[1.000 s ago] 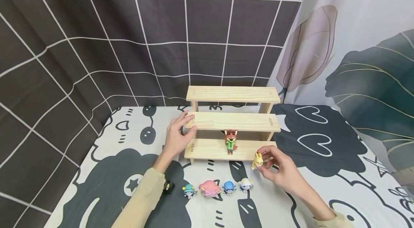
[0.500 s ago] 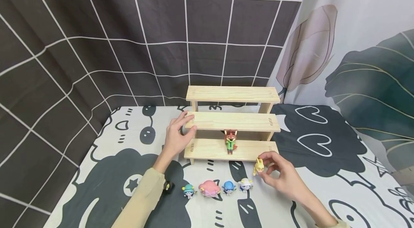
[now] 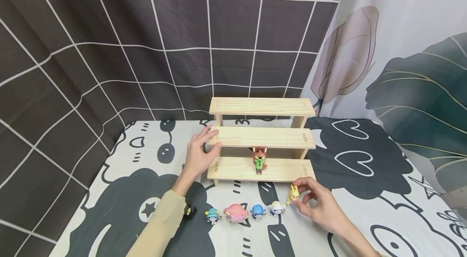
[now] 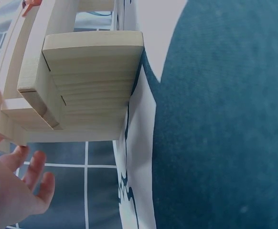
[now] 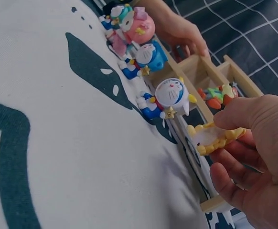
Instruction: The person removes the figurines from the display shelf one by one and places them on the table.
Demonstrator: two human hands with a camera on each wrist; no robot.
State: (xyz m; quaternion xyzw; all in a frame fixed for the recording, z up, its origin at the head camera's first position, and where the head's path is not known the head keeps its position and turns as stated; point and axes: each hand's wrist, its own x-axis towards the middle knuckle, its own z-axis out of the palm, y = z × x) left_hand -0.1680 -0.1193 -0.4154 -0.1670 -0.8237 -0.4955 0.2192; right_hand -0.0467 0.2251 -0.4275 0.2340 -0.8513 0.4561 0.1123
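The small yellow figurine (image 3: 293,194) sits low and right of centre in the head view, pinched between the thumb and fingertips of the right hand (image 3: 316,207), just in front of the lowest step's right end and just right of the row of toys; in the right wrist view the yellow figurine (image 5: 215,138) lies sideways under the thumb (image 5: 246,110) with the other fingers curled loosely below it, so the grasp is a light pinch, not a fist; whether it touches the cloth I cannot tell. The likely trouble is a slip, since so little of the toy is held; a small twist could drop it onto the white-headed figurine (image 3: 277,208) just beside it and topple the line: the blue figurine (image 3: 258,211), the pink figurine (image 3: 236,212) and the teal-hatted figurine (image 3: 213,215). A knock of the wrist against the three-step wooden stand (image 3: 260,139) could also tip the fox figurine (image 3: 260,159) standing upright mid-way along the bottom step. The left hand (image 3: 198,152) steadies the stand's left end, fingers nearly straight and resting on the middle step's edge, gripping nothing; a push there could slide the stand over the black-and-white cartoon tablecloth (image 3: 365,155); a dark grid curtain (image 3: 109,46) hangs behind.
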